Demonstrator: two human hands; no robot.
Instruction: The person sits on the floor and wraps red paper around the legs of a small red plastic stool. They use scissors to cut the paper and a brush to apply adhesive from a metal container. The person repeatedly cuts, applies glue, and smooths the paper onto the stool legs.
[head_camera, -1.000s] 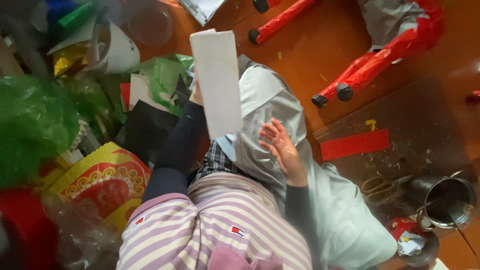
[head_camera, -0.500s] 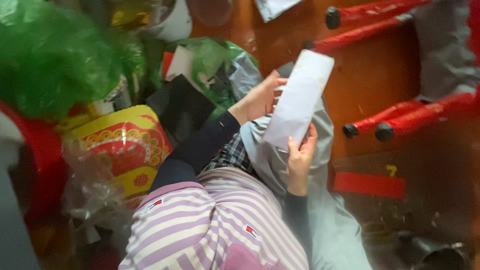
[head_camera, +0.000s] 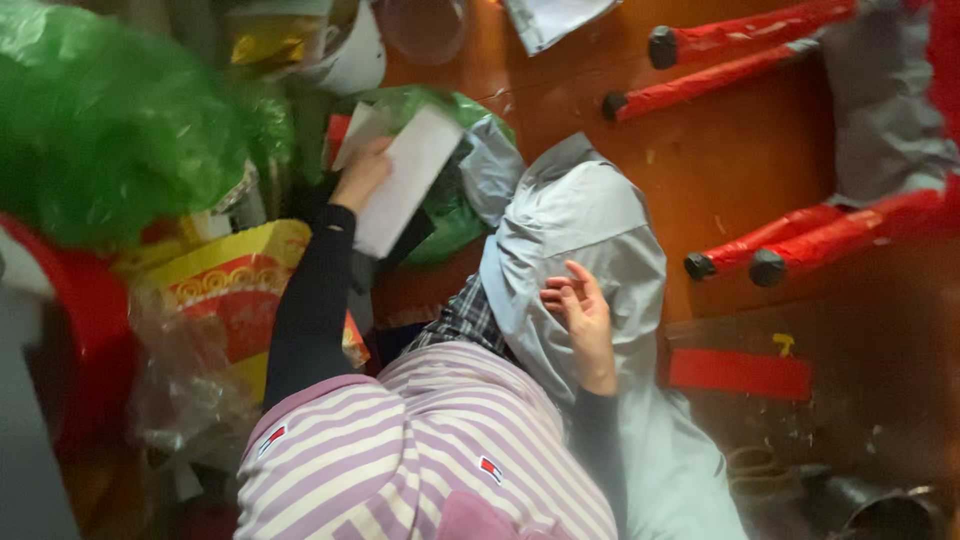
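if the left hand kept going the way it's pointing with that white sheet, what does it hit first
Most likely the green plastic bag just beyond the white sheet that the left hand holds; depth is unclear.

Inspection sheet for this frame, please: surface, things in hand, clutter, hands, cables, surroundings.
Surface: orange-brown floor, small debris.
Things in hand: white flat envelope; grey fabric over the lap.
Clutter: green plastic bag, yellow-red printed bag, clear plastic, red strip.
Hands: left hand grips the envelope; right hand rests open on the fabric.
Cables: nothing seen.
Surroundings: red furniture legs, dark metal pot.
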